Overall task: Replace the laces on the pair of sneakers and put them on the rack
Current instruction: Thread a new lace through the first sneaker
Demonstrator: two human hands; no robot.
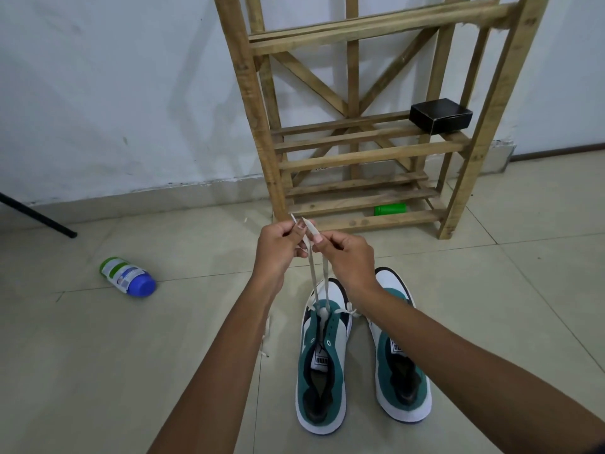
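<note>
On the tiled floor (491,306) in front of the wooden rack (360,155) stand two green-and-white sneakers, side by side and nearly touching, their long axes running away from the person, toes toward the rack and heel openings toward the camera. The left sneaker (322,371) carries a pale lace (315,273) threaded through its lowest eyelets near the toe; both ends rise steeply from the shoe to the hands, close together and almost parallel. The right sneaker (401,371) shows no lace along its tongue, though its toe part is hidden behind the right forearm.

Both forearms reach forward from the bottom of the view and converge above the toes of the shoes. The left hand (281,247) is held with its back to the camera, fingers curled and pinching one lace end, whose tip sticks up past the knuckles. The right hand (348,257) sits just beside it, nearly touching, its fingers (322,245) pressed together on the other lace end, with its flat tip angled up and to the left.

Another pale lace (266,332) lies on the floor, partly hidden by the left forearm. A bottle with a blue cap (127,276) lies on its side well to the left. A black box (440,115) rests on a middle shelf of the rack, and a green cylinder (390,209) lies on the floor under the lowest shelf
</note>
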